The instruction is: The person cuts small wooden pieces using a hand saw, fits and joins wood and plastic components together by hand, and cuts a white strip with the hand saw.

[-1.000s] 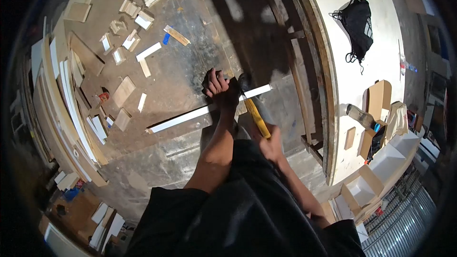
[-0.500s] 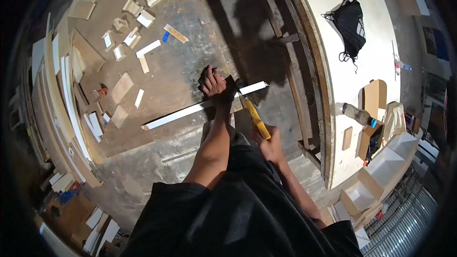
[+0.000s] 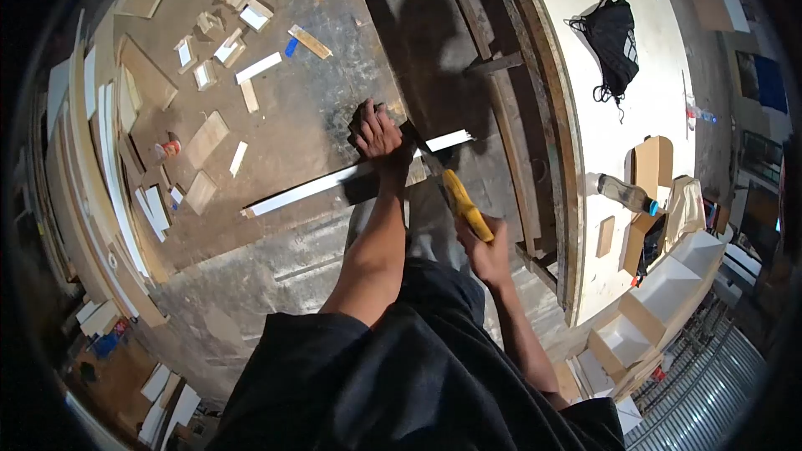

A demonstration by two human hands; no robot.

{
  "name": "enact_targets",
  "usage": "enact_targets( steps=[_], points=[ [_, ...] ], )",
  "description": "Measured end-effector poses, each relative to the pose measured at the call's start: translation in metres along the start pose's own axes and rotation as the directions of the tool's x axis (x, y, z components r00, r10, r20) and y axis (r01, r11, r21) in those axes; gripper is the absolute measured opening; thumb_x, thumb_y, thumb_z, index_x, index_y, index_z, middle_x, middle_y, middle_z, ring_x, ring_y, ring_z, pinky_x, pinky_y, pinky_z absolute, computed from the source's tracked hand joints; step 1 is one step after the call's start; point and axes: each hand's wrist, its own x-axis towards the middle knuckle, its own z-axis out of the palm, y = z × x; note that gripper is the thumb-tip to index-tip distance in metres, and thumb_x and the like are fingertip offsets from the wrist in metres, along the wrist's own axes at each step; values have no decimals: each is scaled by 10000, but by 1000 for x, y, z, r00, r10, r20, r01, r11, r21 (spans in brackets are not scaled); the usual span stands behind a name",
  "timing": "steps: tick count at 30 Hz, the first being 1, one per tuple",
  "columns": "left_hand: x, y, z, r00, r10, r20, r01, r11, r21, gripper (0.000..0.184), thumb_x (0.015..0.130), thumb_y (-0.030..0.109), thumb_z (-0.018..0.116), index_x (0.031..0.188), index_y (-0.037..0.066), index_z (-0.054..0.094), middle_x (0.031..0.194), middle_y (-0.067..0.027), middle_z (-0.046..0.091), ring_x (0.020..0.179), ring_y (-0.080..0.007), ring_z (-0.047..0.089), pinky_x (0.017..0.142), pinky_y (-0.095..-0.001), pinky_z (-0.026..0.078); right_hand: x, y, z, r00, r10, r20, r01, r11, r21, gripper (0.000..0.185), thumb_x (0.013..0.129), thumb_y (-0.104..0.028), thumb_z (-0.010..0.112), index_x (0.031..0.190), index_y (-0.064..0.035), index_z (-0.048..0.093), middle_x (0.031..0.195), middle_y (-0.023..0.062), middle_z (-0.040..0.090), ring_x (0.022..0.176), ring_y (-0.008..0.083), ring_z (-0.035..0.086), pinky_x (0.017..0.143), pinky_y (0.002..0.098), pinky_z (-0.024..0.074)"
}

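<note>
A long white-faced wooden strip (image 3: 313, 189) lies slantwise in front of me, its far end (image 3: 451, 139) sticking out to the right. My left hand (image 3: 380, 134) bears down across the strip with curled fingers; the contact under the palm is hidden. In my right hand (image 3: 487, 252) is the yellow handle of a handsaw (image 3: 462, 200), fingers wrapped round it. The saw's dark blade crosses the strip just right of my left hand. How deep the blade sits in the wood cannot be made out.
Small wooden blocks (image 3: 225, 50) and offcuts (image 3: 207, 139) lie scattered at the upper left. Long boards (image 3: 109, 175) line the left side. On the right, a pale worktop (image 3: 593, 108) carries a black cloth bag (image 3: 612, 42) and a bottle (image 3: 626, 194).
My right hand has drawn the handsaw back toward me and slightly right. My left hand stays on the strip. The view has shifted a little.
</note>
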Motion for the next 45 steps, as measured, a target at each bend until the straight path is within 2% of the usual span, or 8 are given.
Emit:
enact_targets(
  steps=[2,10,16,18,34,36,40,45],
  points=[
    [-3,-7,18,997,36,-74,-31,997,65,375,876,222,690,1240,164,618,1513,-20,528,1282,-206,550,1002,-417,400,33,30,22,961,-271,-56,268,962,-58,245,942,-179,662,810,27,645,683,4,583,651,111,535,583,299,419],
    [-3,-3,10,993,-22,119,21,1000,13,375,884,199,677,1250,148,615,1536,-17,507,1246,-232,553,991,-426,400,-20,-17,3,999,-30,46,35,994,-108,250,953,-175,640,815,33,624,689,13,562,669,98,497,591,311,403],
    [-1,4,-1,997,-21,74,23,999,-26,351,917,232,655,1252,139,611,1522,-17,511,1205,-230,572,984,-426,405,-15,-23,0,993,-119,-2,118,982,-145,277,966,-209,692,864,43,641,694,16,567,671,92,502,599,294,417],
    [-2,5,-1,998,-14,66,15,1000,-20,358,916,246,657,1255,141,611,1519,-17,513,1208,-228,570,979,-425,408,-19,-17,-8,1000,22,7,-23,999,39,352,988,-288,713,896,46,651,691,6,560,676,62,499,592,257,411],
    [-1,3,-1,993,-2,118,13,996,-86,436,876,249,624,1281,88,610,1534,-124,487,1328,-289,500,1097,-514,344,-7,-45,6,999,26,-25,-28,995,-96,347,980,-261,687,859,59,635,638,42,545,626,122,479,575,343,417],
    [2,7,-5,994,-19,105,30,994,-108,448,895,255,613,1312,92,588,1549,-109,469,1341,-288,484,1101,-501,335,2,-19,19,969,-127,-210,90,980,-178,301,963,-226,667,864,57,649,636,66,566,617,148,498,581,361,437],
    [-2,2,3,978,-55,203,75,993,-92,457,880,250,658,1308,113,581,1552,-67,470,1341,-277,480,1105,-471,313,-8,-22,-1,981,-185,60,192,970,-146,229,930,-168,649,896,58,659,641,148,577,611,164,522,595,381,460],
    [0,3,8,991,-39,126,41,999,-11,453,844,267,705,1269,150,601,1535,-42,494,1321,-237,504,1084,-464,333,14,-1,18,981,-193,-21,190,977,-101,208,912,-147,670,909,61,669,649,171,590,608,171,546,606,398,468]
  ],
)
